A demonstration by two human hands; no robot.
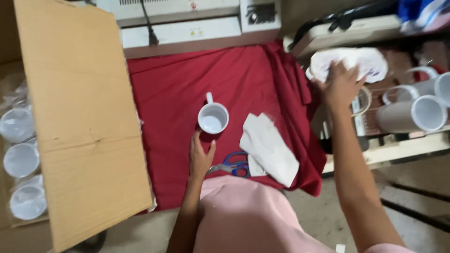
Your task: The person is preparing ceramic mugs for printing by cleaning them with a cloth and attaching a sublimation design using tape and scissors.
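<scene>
A white mug (213,117) stands upright on the red cloth (173,93), its handle pointing away from me. My left hand (200,157) rests on the cloth just in front of the mug, fingers near its base, holding nothing. My right hand (341,84) reaches far right with spread fingers pressed onto a crumpled white plastic bag (370,61) on a side shelf. Blue-handled scissors (234,165) lie right of my left hand, beside a folded white cloth (268,147).
A large cardboard flap (79,112) covers the left side, with wrapped white mugs (21,159) in the box beside it. Several white mugs (412,112) lie on their sides on the right shelf. A grey-white machine (187,23) stands behind the cloth.
</scene>
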